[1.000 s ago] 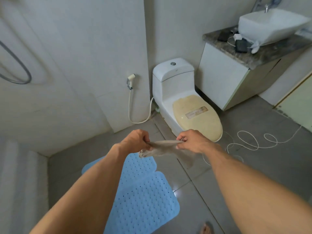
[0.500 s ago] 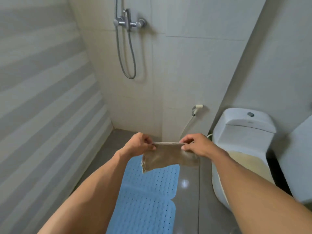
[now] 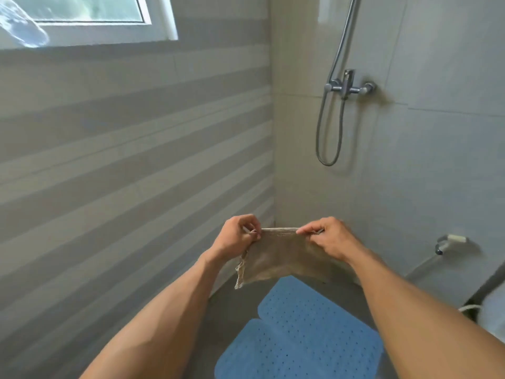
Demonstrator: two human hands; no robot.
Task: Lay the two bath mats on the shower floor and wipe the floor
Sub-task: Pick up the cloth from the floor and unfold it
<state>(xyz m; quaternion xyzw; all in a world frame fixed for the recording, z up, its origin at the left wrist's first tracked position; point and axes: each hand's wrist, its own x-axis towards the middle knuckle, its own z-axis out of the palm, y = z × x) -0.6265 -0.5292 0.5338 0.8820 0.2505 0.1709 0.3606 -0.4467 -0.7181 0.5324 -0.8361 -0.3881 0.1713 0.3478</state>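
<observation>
Both blue bath mats [image 3: 297, 340] already lie on the shower floor [image 3: 232, 305]; left hand [image 3: 236, 237] and right hand [image 3: 330, 237] pinch a tan cloth [image 3: 276, 255] taut above them; wiping comes next, needing a crouch

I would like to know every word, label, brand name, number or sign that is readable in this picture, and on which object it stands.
None: no readable text appears anywhere.
Thin beige frayed cloth pinched by both hands: no print.
Blue perforated rubber bath mats: only holes.
Chrome shower mixer valve: no legible marking.
</observation>
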